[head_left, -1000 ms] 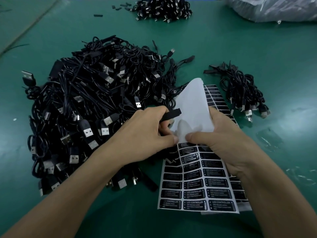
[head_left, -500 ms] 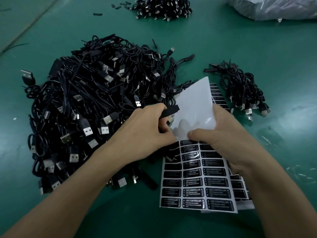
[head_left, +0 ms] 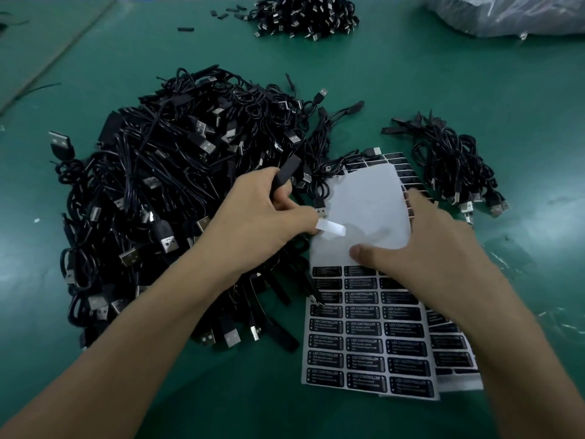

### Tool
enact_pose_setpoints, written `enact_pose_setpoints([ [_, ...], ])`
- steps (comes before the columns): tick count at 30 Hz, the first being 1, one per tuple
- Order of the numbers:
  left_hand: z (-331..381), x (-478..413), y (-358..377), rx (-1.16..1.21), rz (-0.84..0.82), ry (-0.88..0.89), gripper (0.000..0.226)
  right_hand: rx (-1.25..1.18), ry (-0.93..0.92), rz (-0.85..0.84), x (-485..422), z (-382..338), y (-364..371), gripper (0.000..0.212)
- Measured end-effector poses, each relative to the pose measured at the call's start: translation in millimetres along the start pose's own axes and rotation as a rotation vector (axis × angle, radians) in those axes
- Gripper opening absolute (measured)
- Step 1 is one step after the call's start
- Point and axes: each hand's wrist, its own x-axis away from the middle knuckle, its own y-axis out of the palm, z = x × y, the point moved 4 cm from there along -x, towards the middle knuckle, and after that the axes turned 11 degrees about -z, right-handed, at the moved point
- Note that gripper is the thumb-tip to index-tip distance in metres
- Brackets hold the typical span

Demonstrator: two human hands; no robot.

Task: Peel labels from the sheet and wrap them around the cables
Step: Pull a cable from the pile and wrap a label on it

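This is looking like a small electronics assembly or packing workshop: a wide green-matted worktop [head_left: 443,90] is carrying a big tangled heap of identical black USB cables [head_left: 164,191], a smaller black cable bundle [head_left: 449,166] on the right and another cable heap [head_left: 304,14] at the far edge. Sheets of black printed "LED CONTROLLER" labels [head_left: 367,343] are lying near the front, and a crinkled clear plastic bag [head_left: 512,14] is sitting in the far right corner.

Your table [head_left: 443,83] holds a cable heap [head_left: 158,185] by your left hand [head_left: 253,223]. The sheets [head_left: 364,343] lie under your right hand [head_left: 421,248].
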Motion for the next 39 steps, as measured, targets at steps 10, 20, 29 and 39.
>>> enact_pose_setpoints([
  [10, -2.3, -1.3, 1.5, 0.017, 0.037, 0.007, 0.043, 0.046, -0.511, 0.345, 18.5, -40.3, 10.7, 0.018],
  [20, -0.3, -0.5, 2.7, -0.009, 0.016, -0.006, 0.049, 0.085, -0.469, 0.382, 15.7, -43.2, 20.0, 0.009],
  [29, 0.9, -0.6, 4.5, 0.015, 0.012, -0.057, 0.025, -0.390, -0.337, 0.187, 3.8, -30.0, 17.0, 0.010],
  [39, 2.9, 0.9, 6.5, -0.028, 0.001, 0.055, 0.028, -1.313, -0.127, -0.167, -3.0, -26.3, 19.6, 0.013],
])
